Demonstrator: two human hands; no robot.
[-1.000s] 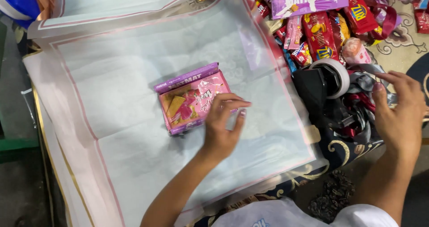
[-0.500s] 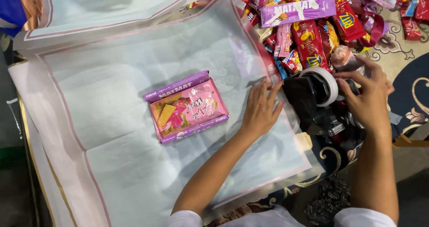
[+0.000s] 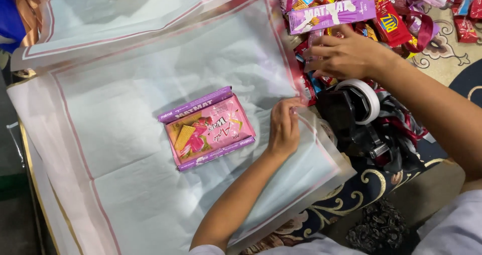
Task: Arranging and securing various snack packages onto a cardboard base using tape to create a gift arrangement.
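Covering left and centre of frame: pale sheet (image 3: 125, 194) with pink border, laid flat. At centre, on the sheet: pink wafer pack (image 3: 208, 129) lying on a purple one, touched by neither hand. Just right of it, left hand (image 3: 283, 129) palm down at the sheet's right edge, fingers curled on the border; pressing or pinching, cannot tell. Upper right: right hand (image 3: 346, 54) over the snack pile (image 3: 386, 21), fingers loosely spread and resting on packets just under a long purple box (image 3: 331, 14), nothing clearly gripped. Below that hand, tape dispenser (image 3: 359, 104), black with a white roll, unused. Seemingly a picking step: holding the sheet down, choosing from the pile. Next calls for closing fingers round one packet without dragging its neighbours.
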